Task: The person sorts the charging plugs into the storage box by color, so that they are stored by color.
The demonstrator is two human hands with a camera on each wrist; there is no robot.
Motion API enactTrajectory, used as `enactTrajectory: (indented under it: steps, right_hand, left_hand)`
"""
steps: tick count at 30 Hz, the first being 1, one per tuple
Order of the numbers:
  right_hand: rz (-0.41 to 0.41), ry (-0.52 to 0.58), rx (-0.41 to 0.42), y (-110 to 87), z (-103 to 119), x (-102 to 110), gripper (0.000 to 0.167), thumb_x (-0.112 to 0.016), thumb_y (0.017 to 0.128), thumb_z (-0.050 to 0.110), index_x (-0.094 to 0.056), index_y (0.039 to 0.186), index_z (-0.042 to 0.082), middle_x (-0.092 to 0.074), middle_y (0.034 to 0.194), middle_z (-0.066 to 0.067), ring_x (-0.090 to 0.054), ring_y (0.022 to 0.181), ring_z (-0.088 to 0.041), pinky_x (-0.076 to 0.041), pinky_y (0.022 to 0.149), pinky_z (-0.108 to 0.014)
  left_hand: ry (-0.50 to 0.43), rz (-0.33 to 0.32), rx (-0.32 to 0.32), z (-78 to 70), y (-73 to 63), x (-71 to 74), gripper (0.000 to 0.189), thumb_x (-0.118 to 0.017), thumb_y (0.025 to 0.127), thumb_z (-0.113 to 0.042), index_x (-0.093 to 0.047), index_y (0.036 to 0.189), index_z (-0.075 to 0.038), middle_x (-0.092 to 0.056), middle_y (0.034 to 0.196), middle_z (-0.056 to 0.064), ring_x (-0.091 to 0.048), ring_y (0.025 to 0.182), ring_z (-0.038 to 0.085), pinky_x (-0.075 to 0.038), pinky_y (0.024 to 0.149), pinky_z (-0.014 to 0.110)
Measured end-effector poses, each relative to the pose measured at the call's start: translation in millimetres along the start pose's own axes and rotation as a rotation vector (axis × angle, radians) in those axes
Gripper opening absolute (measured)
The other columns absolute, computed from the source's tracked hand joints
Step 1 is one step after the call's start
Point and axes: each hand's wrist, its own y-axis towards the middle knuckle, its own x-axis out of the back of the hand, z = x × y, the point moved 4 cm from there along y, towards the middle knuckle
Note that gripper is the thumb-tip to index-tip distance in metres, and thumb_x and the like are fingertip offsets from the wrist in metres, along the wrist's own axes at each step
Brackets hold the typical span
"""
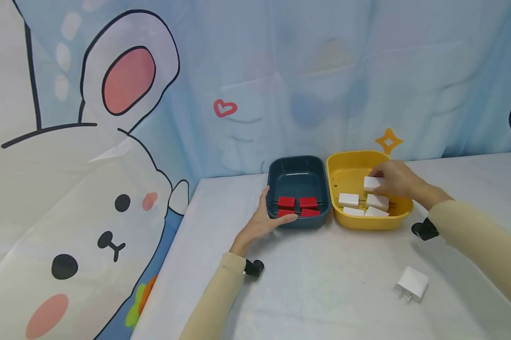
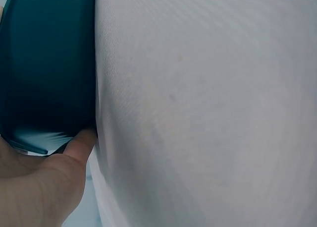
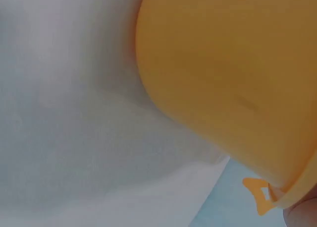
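In the head view, my right hand (image 1: 395,177) reaches over the yellow bin (image 1: 401,222) and pinches a white plug adapter (image 1: 372,183) between thumb and fingers. Several more white adapters (image 1: 348,199) lie in that bin's near half. My left hand (image 1: 263,219) rests at the near left corner of the dark blue bin (image 1: 297,165), thumb and fingers extended and spread apart. Inside that bin sit several red plug adapters (image 1: 287,203). In the left wrist view, the left thumb touches the dark bin's wall (image 2: 49,63). Only a fingertip (image 3: 302,214) shows by the yellow rim in the right wrist view.
One white adapter (image 1: 412,284) lies on the white-covered table (image 1: 323,283) at the near right, two prongs facing the front. Both bins stand side by side close to the blue printed curtain (image 1: 280,94). A black wrist camera (image 1: 425,230) sits below each sleeve.
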Motion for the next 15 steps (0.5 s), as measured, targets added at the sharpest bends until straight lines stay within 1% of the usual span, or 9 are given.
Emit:
enactTrajectory:
  steps: [4, 8, 10, 12, 15]
  right_hand:
    - [0.035, -0.018, 0.012, 5.4, 1.5, -0.7, 0.037, -0.086, 0.08, -0.004, -0.068, 0.109, -0.019, -0.07, 0.102, -0.029, -0.062, 0.094, -0.041, -0.054, 0.093, -0.062]
    - [0.089, -0.065, 0.032, 7.6, 5.3, -4.5, 0.028, -0.086, 0.078, -0.006, -0.072, 0.1, -0.015, -0.07, 0.089, -0.017, -0.059, 0.083, -0.033, -0.058, 0.086, -0.056]
    - [0.113, -0.088, 0.036, 7.6, 6.5, -6.3, 0.024, -0.085, 0.078, -0.007, -0.072, 0.098, -0.013, -0.068, 0.086, -0.013, -0.057, 0.08, -0.03, -0.058, 0.084, -0.054]
    - [0.125, -0.115, 0.038, 6.9, 7.5, -7.0, 0.023, -0.083, 0.078, -0.008, -0.071, 0.097, -0.013, -0.068, 0.086, -0.012, -0.056, 0.08, -0.03, -0.058, 0.084, -0.054]
    - [0.134, -0.124, 0.032, 5.4, 8.3, -7.0, 0.024, -0.082, 0.079, -0.008, -0.07, 0.099, -0.014, -0.068, 0.087, -0.014, -0.057, 0.08, -0.03, -0.058, 0.085, -0.055]
  left_hand:
    - [0.004, -0.003, -0.003, 1.4, -0.9, 2.0, 0.113, -0.079, 0.088, -0.047, -0.002, 0.169, -0.028, -0.016, 0.173, 0.009, -0.025, 0.154, 0.032, -0.032, 0.119, 0.064]
    - [0.006, -0.008, 0.002, 1.4, -4.1, 2.8, 0.114, -0.08, 0.088, -0.048, -0.002, 0.169, -0.029, -0.017, 0.173, 0.008, -0.025, 0.154, 0.032, -0.032, 0.119, 0.063]
    - [0.002, -0.006, -0.001, 0.2, -5.7, 2.8, 0.114, -0.08, 0.088, -0.048, -0.001, 0.169, -0.028, -0.016, 0.173, 0.008, -0.025, 0.154, 0.031, -0.032, 0.119, 0.063]
    - [-0.002, -0.004, -0.009, -1.6, -7.1, 2.6, 0.114, -0.08, 0.088, -0.047, -0.001, 0.169, -0.028, -0.016, 0.173, 0.008, -0.025, 0.154, 0.03, -0.032, 0.119, 0.062]
    - [-0.004, -0.004, -0.016, -4.6, -9.1, 2.7, 0.114, -0.079, 0.089, -0.047, 0.0, 0.169, -0.027, -0.016, 0.173, 0.009, -0.025, 0.154, 0.03, -0.032, 0.119, 0.062]
